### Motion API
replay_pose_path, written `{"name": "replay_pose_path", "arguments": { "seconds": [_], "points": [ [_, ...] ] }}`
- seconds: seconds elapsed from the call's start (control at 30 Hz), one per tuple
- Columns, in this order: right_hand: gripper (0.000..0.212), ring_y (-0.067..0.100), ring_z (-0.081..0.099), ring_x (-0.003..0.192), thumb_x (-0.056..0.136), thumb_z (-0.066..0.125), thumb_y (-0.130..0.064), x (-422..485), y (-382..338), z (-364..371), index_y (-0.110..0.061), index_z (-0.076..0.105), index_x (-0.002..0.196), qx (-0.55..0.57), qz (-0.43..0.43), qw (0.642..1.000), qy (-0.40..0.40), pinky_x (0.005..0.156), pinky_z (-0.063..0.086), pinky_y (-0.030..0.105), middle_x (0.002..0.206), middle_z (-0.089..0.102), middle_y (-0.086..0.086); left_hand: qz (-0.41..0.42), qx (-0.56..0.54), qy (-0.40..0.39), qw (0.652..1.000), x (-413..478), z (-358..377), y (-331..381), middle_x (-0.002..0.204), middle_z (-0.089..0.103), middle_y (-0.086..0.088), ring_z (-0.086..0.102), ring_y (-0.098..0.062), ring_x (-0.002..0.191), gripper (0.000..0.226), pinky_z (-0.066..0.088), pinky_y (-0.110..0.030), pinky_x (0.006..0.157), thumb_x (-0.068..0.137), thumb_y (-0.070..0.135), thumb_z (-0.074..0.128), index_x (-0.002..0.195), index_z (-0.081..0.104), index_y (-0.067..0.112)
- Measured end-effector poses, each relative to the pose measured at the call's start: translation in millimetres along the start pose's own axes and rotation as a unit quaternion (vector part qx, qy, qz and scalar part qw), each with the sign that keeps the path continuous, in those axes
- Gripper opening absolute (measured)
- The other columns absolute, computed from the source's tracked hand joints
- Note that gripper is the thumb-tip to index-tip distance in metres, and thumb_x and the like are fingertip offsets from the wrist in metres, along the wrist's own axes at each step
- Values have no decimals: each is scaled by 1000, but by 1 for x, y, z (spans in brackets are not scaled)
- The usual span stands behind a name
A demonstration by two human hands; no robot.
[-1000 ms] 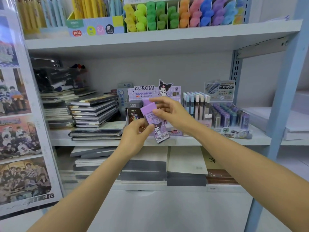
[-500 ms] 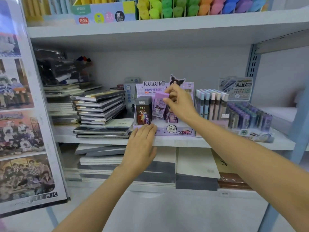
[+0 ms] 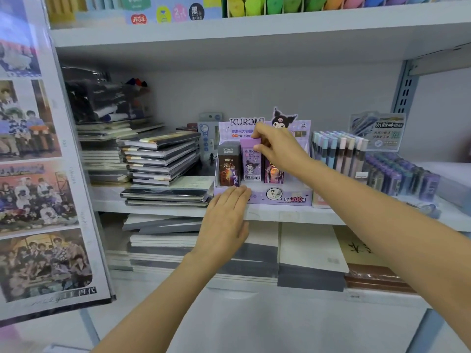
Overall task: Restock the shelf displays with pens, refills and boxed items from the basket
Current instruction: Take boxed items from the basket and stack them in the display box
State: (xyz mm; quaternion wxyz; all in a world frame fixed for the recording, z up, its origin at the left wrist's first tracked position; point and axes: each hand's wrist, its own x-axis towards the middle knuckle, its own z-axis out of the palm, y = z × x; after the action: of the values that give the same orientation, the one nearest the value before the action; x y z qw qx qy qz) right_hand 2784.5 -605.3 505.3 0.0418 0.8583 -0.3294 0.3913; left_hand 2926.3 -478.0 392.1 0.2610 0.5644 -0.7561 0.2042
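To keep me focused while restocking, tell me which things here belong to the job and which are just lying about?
Job: purple box, gripped by right hand; Kuromi display, touched by left hand.
Lying about: notebooks, pen rack, posters.

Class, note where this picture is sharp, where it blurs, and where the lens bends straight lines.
Head view: the lilac box under the right hand reads sharp; the poster at the left edge is smeared and pale; the shelf upright leans, wide-angle distortion.

A stationery shop: shelves (image 3: 254, 29) stocked with notebooks (image 3: 163, 159) and pen displays (image 3: 339, 151).
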Motion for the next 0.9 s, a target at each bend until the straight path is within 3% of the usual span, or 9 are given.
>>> {"name": "replay_pose_path", "arguments": {
  "seconds": [0.13, 0.2, 0.33, 0.43, 0.53, 0.63, 0.77, 0.9],
  "points": [
    [26, 12, 52, 95, 89, 66, -9, -5, 1, 4, -13, 61, 115, -6, -16, 999, 50, 90, 47, 32, 108, 63, 1, -6, -8, 4, 1000, 1, 0, 1, 148, 42, -5, 36, -23, 138, 62, 28, -34, 113, 85, 15, 60, 144, 40, 10],
    [34, 15, 53, 109, 90, 63, -7, -10, 2, 7, -13, 59, 123, -1, -21, 998, 56, 98, 43, 32, 120, 62, 3, -8, -9, 3, 1000, 1, 0, 2, 149, 42, -5, 36, -23, 138, 62, 27, -34, 114, 86, 16, 60, 144, 40, 10],
    [29, 22, 50, 113, 91, 63, -11, -4, 0, 12, -13, 64, 120, -50, -28, 997, 51, 100, 33, 30, 116, 62, 4, -5, 1, -2, 1000, 1, 0, 2, 149, 41, -5, 35, -22, 139, 62, 27, -34, 113, 86, 16, 59, 144, 39, 10],
    [35, 22, 44, 112, 94, 60, -18, -4, 7, 13, -18, 60, 129, -123, 1, 992, 21, 97, 30, 30, 114, 53, 5, -4, 10, -9, 1000, 2, -1, 1, 150, 39, -3, 33, -20, 140, 62, 25, -31, 113, 88, 18, 58, 146, 36, 12],
    [49, 21, 39, 121, 95, 57, -30, -14, 11, 12, -23, 46, 142, -151, 22, 988, -41, 104, 26, 33, 126, 47, 4, 0, 11, -11, 1000, 2, -2, 0, 152, 36, -1, 30, -18, 141, 63, 22, -29, 112, 89, 20, 56, 147, 33, 13],
    [48, 21, 38, 129, 96, 57, -28, -30, 2, 11, -19, 46, 142, -97, -1, 995, 5, 110, 23, 36, 137, 45, 4, -3, 1, -13, 1000, 1, 1, 1, 155, 31, -2, 26, -18, 144, 64, 21, -30, 115, 91, 22, 56, 149, 30, 14],
    [27, 16, 54, 107, 95, 57, -12, -80, -26, 15, -10, 63, 120, 62, -77, 990, 100, 96, 41, 33, 115, 58, 4, -10, -35, 16, 999, -17, 10, 10, 155, 31, -12, 27, -27, 145, 60, 24, -42, 116, 85, 12, 60, 142, 42, 7],
    [16, 10, 56, 81, 95, 54, -12, -162, -45, 44, -8, 68, 101, 178, -92, 979, 38, 71, 45, 22, 94, 63, -1, -28, -82, 71, 994, -65, 53, 24, 126, 56, -16, 52, -32, 117, 52, 45, -44, 94, 72, -4, 65, 124, 57, -1]
  ]
}}
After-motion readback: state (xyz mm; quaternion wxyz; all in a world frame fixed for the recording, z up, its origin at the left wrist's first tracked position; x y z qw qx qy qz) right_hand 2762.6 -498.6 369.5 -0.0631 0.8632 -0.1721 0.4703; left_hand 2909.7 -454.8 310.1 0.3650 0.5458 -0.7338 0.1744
